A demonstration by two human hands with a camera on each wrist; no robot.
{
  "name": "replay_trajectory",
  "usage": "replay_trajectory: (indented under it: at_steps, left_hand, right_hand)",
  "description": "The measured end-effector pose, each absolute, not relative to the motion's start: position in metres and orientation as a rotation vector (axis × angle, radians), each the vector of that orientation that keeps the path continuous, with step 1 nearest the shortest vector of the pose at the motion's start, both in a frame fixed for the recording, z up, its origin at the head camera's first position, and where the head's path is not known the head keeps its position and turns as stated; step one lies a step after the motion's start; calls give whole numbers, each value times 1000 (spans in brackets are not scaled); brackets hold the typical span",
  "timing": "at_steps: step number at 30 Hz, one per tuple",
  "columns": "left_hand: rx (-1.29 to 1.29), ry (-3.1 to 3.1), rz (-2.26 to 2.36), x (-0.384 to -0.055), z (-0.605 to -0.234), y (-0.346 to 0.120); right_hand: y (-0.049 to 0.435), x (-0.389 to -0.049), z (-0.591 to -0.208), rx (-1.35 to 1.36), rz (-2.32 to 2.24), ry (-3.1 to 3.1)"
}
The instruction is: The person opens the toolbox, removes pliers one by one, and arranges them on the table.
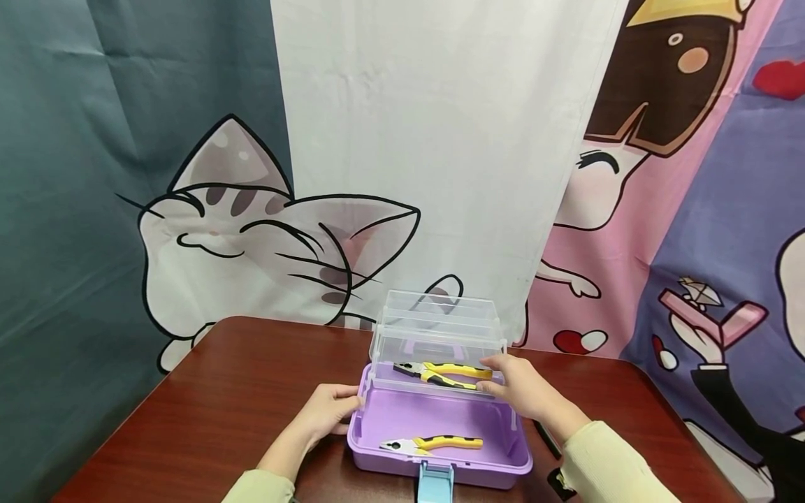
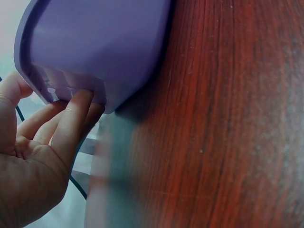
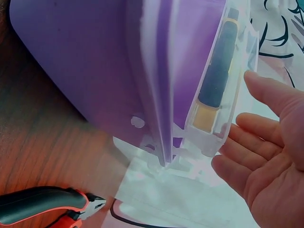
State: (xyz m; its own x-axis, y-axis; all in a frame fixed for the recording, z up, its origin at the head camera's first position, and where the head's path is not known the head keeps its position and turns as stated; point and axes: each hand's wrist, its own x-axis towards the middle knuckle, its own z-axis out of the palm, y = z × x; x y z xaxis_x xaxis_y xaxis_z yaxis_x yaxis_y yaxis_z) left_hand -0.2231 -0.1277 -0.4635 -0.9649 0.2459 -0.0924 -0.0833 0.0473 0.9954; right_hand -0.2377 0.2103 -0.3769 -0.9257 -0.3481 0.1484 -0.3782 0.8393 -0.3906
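Note:
A purple toolbox (image 1: 434, 412) stands with its clear lid (image 1: 440, 311) raised. My left hand (image 1: 327, 412) grips the box's left end, thumb by the rim and fingers curled against the outer wall, as the left wrist view (image 2: 52, 128) also shows. Yellow-and-black pliers (image 1: 455, 370) lie in the raised clear tray (image 1: 402, 386). At that tray's right end is my right hand (image 1: 525, 388), thumb and fingers spread around the end; in the right wrist view its palm is bare and its thumb stands apart. A second pair of yellow-handled pliers (image 1: 448, 441) lies in the box's bottom.
Red-and-black cutting pliers (image 3: 47, 204) lie on the wooden table (image 1: 251, 391) beside the box's right end. A light blue latch (image 1: 435, 482) hangs at the box's front. Behind the table hangs a printed curtain (image 1: 440, 140).

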Motion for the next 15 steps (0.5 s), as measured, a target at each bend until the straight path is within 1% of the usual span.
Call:
replay_trajectory:
  at_steps: [9, 15]
  left_hand:
    - [172, 2080, 2019, -224, -464, -128]
    - [177, 2074, 2019, -224, -465, -128]
  right_hand:
    - [210, -245, -377, 598, 619, -2969]
    - [210, -251, -379, 685, 583, -2954]
